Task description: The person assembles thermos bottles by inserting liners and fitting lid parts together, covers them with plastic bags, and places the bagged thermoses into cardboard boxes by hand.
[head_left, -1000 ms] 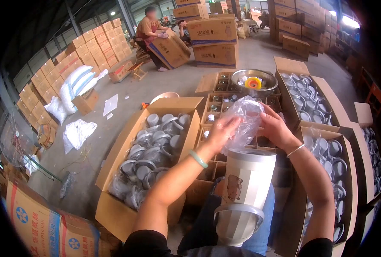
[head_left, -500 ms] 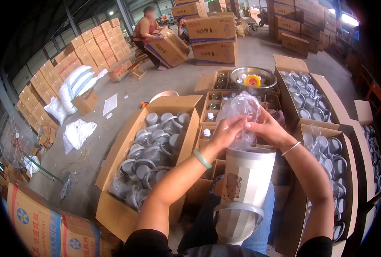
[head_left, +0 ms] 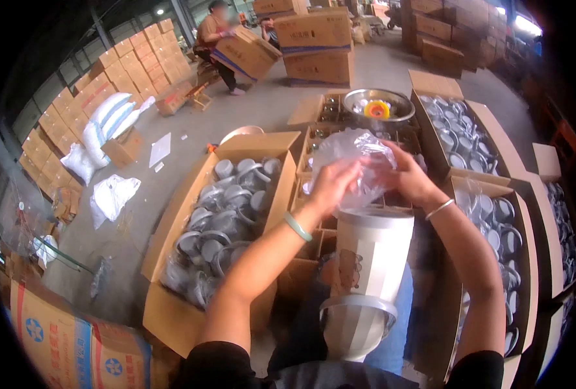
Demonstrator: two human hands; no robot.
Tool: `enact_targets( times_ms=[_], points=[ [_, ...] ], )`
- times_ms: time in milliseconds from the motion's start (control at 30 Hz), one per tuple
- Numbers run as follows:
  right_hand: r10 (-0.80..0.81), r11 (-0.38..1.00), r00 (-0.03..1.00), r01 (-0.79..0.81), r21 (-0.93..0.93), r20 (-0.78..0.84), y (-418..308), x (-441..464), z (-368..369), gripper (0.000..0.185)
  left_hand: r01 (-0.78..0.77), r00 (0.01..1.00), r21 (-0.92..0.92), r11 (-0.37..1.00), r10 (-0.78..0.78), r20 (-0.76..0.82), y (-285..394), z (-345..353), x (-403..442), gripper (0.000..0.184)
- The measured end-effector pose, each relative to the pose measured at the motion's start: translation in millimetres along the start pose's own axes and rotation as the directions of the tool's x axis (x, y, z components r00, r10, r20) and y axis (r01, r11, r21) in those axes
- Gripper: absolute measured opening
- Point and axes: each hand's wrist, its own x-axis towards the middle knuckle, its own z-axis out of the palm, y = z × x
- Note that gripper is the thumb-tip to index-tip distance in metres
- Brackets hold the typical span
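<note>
A clear plastic bag (head_left: 366,148) is spread between my two hands, just above a thermos flask casing. My left hand (head_left: 336,185) grips the bag's left side, its fingers partly blurred. On the other side my right hand (head_left: 410,178) has its thumb and fingers on the film. The white and grey casing (head_left: 375,259) stands between my forearms, over my legs, slightly tilted. It has a small brown animal picture on its side and a grey rim at the upper end. A grey handle (head_left: 359,305) loops round its lower part.
Open cartons of grey lids in plastic stand left (head_left: 226,214) and right (head_left: 495,246). Ahead, a divided carton (head_left: 314,139) carries a metal bowl (head_left: 391,107) with a yellow-orange roll. Further off, a person (head_left: 213,32) handles a large box (head_left: 248,53).
My hands have moved apart, and the bag between them is now opened wider. The view has shifted slightly. In the background, the person has lifted and tilted the large box.
</note>
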Motion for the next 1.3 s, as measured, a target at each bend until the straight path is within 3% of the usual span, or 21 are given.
enact_targets(
  times_ms=[33, 100, 167, 233, 300, 367, 400, 433, 500, 567, 633, 700, 833, 900, 967, 1033, 1100, 1133, 1167, 1233, 1300],
  points=[
    [-0.035, 0.998, 0.999, 0.034, -0.051, -0.011, 5, 1, -10, 0.063, 0.004, 0.998, -0.085, 0.996, -0.009, -0.061, -8, -6, 3, 0.03],
    [-0.239, 0.8, 0.97, 0.178, -0.572, -0.032, 55, 8, -50, 0.055, 0.002, 0.99, -0.055, 0.998, -0.01, -0.143, -20, -21, 2, 0.027],
    [-0.035, 0.548, 0.976, -0.161, -0.821, -0.215, 66, -10, -61, 0.036, 0.052, 0.963, 0.1, 0.994, -0.023, -0.27, -49, -30, -6, 0.026],
    [0.041, 0.541, 0.937, -0.312, -0.781, -0.346, 90, -29, -62, 0.025, 0.059, 0.987, 0.281, 0.958, -0.014, -0.16, -89, -41, -21, 0.025],
    [-0.055, 0.616, 0.946, -0.22, -0.756, -0.321, 107, -55, -60, 0.026, 0.26, 0.965, 0.115, 0.959, -0.252, -0.08, -89, -32, -40, 0.024],
    [-0.159, 0.731, 0.936, -0.103, -0.674, -0.315, 110, -72, -56, 0.026, 0.336, 0.928, -0.267, 0.903, -0.366, -0.067, -80, -19, -49, 0.022],
    [-0.104, 0.953, 0.941, 0.002, -0.302, -0.322, 108, -81, -49, 0.02, 0.291, 0.934, -0.391, 0.873, -0.348, -0.083, -75, -12, -52, 0.021],
    [-0.096, 0.954, 0.939, -0.008, -0.3, -0.332, 96, -90, -37, 0.02, 0.302, 0.931, -0.393, 0.869, -0.357, -0.075, -61, -4, -57, 0.021],
    [-0.036, 0.976, 0.907, 0.123, 0.182, -0.419, 62, -106, -13, 0.009, -0.014, 0.949, -0.415, 0.91, -0.119, -0.291, -30, 14, -68, 0.027],
    [-0.027, 0.956, 0.895, 0.153, 0.25, -0.445, 43, -118, -1, 0.002, 0.044, 0.947, -0.238, 0.97, -0.117, -0.299, -11, 13, -76, 0.031],
    [-0.098, 0.978, 0.975, 0.131, 0.162, -0.2, 40, -131, -3, 0.004, -0.009, 0.965, -0.069, 0.998, -0.01, -0.261, 7, 22, -86, 0.024],
    [-0.21, 0.954, 0.95, 0.148, -0.259, -0.23, 31, -140, 14, 0.009, -0.122, 0.978, 0.276, 0.953, 0.163, -0.132, 7, 18, -101, 0.023],
    [-0.357, 0.643, 0.922, 0.358, -0.677, 0.148, 49, -186, 10, 0.015, -0.127, 0.981, 0.4, 0.908, 0.055, 0.185, -27, -14, -163, 0.033],
    [-0.335, 0.484, 0.909, 0.392, -0.782, 0.249, 65, -221, 5, 0.019, -0.052, 0.998, 0.099, 0.994, 0.05, 0.025, -54, -29, -194, 0.035],
    [-0.284, 0.558, 0.95, 0.276, -0.783, 0.132, 69, -256, 15, 0.018, 0.053, 0.934, 0.156, 0.986, 0.007, -0.356, -60, -37, -210, 0.037],
    [-0.291, 0.606, 0.956, 0.148, -0.781, -0.044, 76, -289, 22, 0.016, 0.024, 0.876, 0.238, 0.971, 0.094, -0.472, -57, -29, -220, 0.04],
    [-0.297, 0.652, 0.91, -0.028, -0.758, -0.29, 78, -309, 43, 0.017, -0.231, 0.815, 0.706, 0.67, 0.53, -0.236, -55, -17, -222, 0.066],
    [-0.294, 0.651, 0.912, -0.028, -0.759, -0.286, 84, -320, 47, 0.017, -0.203, 0.933, 0.829, 0.521, 0.361, 0.002, -58, -9, -231, 0.072],
    [-0.302, 0.627, 0.897, -0.067, -0.776, -0.322, 92, -331, 48, 0.018, -0.06, 0.994, 0.867, 0.494, -0.048, 0.096, -69, 7, -232, 0.078],
    [-0.314, 0.617, 0.874, -0.109, -0.78, -0.37, 97, -340, 55, 0.021, -0.12, 0.988, 0.822, 0.556, -0.014, 0.153, -68, -8, -233, 0.074],
    [-0.191, 0.721, 0.891, -0.157, -0.675, -0.411, 85, -341, 63, 0.024, -0.16, 0.945, 0.838, 0.522, 0.326, -0.022, -49, -32, -219, 0.064]
  ],
)
